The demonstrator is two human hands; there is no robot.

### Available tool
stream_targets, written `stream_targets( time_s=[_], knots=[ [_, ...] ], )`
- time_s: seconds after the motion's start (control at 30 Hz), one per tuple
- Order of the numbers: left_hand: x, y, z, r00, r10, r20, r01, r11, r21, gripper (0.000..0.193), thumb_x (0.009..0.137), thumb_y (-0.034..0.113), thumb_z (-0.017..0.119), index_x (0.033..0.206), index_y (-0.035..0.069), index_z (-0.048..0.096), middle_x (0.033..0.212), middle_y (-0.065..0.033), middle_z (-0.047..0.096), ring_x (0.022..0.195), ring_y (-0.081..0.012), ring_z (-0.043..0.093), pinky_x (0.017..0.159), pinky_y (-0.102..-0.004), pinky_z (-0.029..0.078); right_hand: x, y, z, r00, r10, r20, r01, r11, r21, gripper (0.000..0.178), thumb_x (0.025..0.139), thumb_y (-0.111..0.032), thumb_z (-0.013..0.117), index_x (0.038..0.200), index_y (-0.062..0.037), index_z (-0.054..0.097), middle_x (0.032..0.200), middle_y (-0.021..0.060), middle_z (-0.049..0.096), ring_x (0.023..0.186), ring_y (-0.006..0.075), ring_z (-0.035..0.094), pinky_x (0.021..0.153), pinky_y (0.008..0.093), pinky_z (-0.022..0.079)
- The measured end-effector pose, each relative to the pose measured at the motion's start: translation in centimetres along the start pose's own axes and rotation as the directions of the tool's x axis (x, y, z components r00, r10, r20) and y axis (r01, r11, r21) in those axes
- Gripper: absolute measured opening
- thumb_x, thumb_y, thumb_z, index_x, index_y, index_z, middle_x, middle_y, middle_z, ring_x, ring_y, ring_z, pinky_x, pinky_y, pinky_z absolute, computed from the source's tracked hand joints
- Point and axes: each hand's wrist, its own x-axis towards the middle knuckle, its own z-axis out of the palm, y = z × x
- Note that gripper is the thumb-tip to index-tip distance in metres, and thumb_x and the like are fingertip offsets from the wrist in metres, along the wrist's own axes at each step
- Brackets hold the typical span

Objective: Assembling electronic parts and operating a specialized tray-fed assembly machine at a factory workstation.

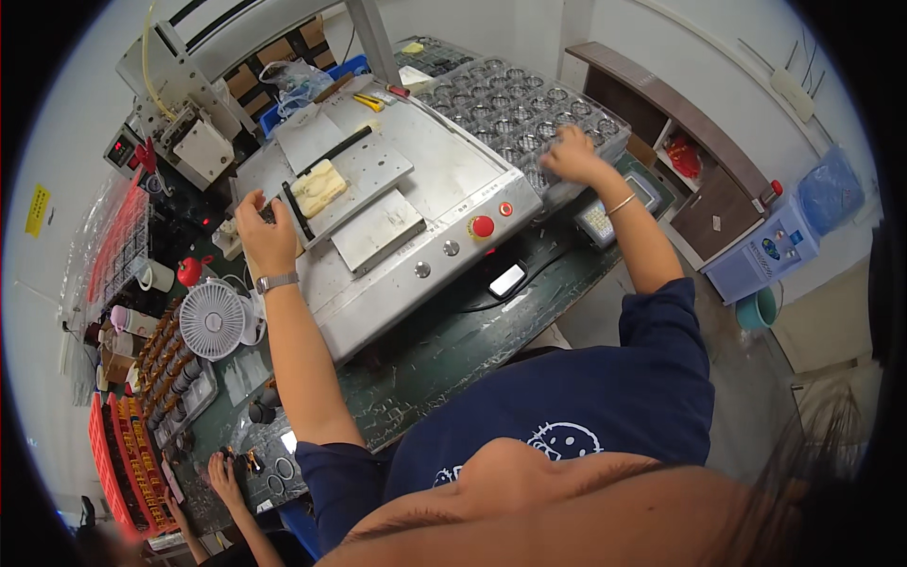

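My right hand (572, 158) reaches over a clear plastic tray (605, 132) with rows of round pockets holding shiny ring-shaped parts (526, 142). Its fingers are bunched down at a pocket, and what they grip is hidden. Beside the left end of a metal plate (373, 170) on the machine, my left hand (265, 231) is raised with thumb and fingers apart and nothing visible between them. A cream-yellow block (319, 187) sits on that plate, between black strips. Just in front lies a second metal block (378, 231).
The machine's front panel carries a red button (483, 226) and silver buttons (422, 270). A white fan (211, 318) stands to the left, near a press head (194, 142). Yellow-handled pliers (368, 101) lie at the back. Another person's hand (225, 480) rests on the bench at lower left, beside a red crate (118, 463).
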Motion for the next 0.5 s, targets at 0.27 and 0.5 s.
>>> stream_targets(
  time_s=[0.27, 0.5],
  knots=[
    [-0.4, -0.6, 0.3, 1.000, -0.021, 0.000, 0.021, 0.999, -0.047, 0.025, 0.083, 0.010, 0.065, 0.105, -0.001, 0.063, 0.098, -0.0148, 0.062, 0.092, -0.0279, 0.061, 0.083, -0.0374, 0.049, 0.5, 2.4, 0.6, 0.963, 0.227, -0.146, -0.245, 0.962, -0.119, 0.053, 0.090, -0.051, 0.057, 0.114, -0.0052, 0.070, 0.150, 0.0221, 0.036, 0.143, 0.0417, 0.023, 0.112, 0.0634, 0.014],
    [-0.5, -1.3, 0.8, 1.000, -0.025, 0.011, 0.026, 0.998, -0.057, 0.022, 0.084, 0.009, 0.065, 0.103, -0.001, 0.064, 0.099, -0.0150, 0.063, 0.090, -0.0274, 0.063, 0.083, -0.0365, 0.050, 2.9, 5.9, -0.5, 0.983, 0.182, -0.019, -0.183, 0.981, -0.072, 0.051, 0.094, -0.051, 0.050, 0.112, -0.0082, 0.072, 0.140, 0.0182, 0.046, 0.135, 0.0383, 0.034, 0.106, 0.0654, 0.021]
  ],
)
